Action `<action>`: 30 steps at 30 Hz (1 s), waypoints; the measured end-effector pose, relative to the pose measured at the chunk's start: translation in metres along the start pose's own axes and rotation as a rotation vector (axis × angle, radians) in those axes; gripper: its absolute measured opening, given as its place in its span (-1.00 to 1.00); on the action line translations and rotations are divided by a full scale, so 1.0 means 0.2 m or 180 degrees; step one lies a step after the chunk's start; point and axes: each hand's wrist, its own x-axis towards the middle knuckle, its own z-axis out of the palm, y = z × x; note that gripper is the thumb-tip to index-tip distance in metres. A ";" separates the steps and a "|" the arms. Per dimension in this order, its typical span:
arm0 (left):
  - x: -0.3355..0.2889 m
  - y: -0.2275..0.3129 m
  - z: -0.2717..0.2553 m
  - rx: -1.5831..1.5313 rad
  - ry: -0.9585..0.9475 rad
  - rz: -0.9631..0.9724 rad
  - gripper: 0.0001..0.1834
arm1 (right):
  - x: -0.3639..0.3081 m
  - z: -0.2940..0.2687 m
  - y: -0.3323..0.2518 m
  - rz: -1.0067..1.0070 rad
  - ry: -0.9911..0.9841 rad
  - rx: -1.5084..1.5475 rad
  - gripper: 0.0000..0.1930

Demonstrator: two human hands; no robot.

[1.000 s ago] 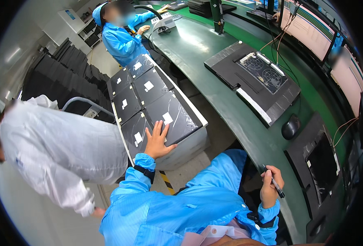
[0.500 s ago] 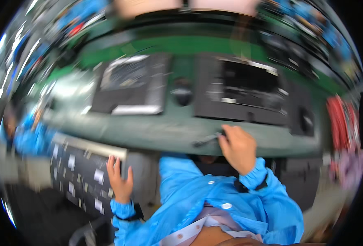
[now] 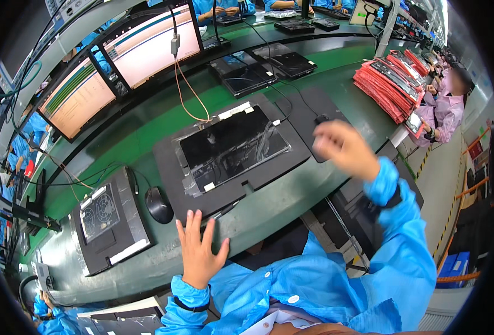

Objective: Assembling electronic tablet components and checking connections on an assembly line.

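Observation:
My left hand [image 3: 201,251] rests at the bench's near edge, its fingers spread and holding nothing. Just beyond its fingertips lies a dark pen [image 3: 224,210]. My right hand [image 3: 344,149] hovers over the right side of the bench, fingers curled and slightly blurred; whether anything is in them I cannot make out. Close by its fingers, a black corded object [image 3: 321,118], partly hidden, sits on a dark pad [image 3: 298,108]. Between my hands a black tablet-like screen panel [image 3: 230,146] lies in a black foam fixture [image 3: 171,162], with clear tape round its edges.
A black mouse [image 3: 158,205] stands left of the fixture, beside a second foam fixture [image 3: 113,229]. Two monitors [image 3: 152,47] and hanging cables [image 3: 188,92] line the back. Dark devices [image 3: 241,72] lie beyond. Red pouches [image 3: 385,89] are piled at right, near another person [image 3: 447,106].
The view has swung right and sharpened. My left hand has come from above the box at left onto the bench edge. My right hand has left the pen and moved toward the corded object.

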 end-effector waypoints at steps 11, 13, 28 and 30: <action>-0.03 -0.03 0.00 -0.0090 0.0475 -0.0346 -0.59 | 1.55 -0.19 1.47 0.1401 0.0127 -0.1409 -0.08; -0.05 -0.04 0.01 -0.0045 0.0490 -0.0436 -0.64 | 1.67 -0.03 1.47 0.1617 0.0138 -0.1226 0.04; 0.01 -0.04 0.00 -0.0022 0.0461 -0.0632 -0.76 | 1.87 0.03 1.25 0.2576 -0.0979 0.0753 -0.22; 0.02 -0.04 0.01 -0.0036 0.0438 -0.0608 -0.77 | 1.84 -0.03 1.25 0.2571 -0.0906 0.1012 -0.38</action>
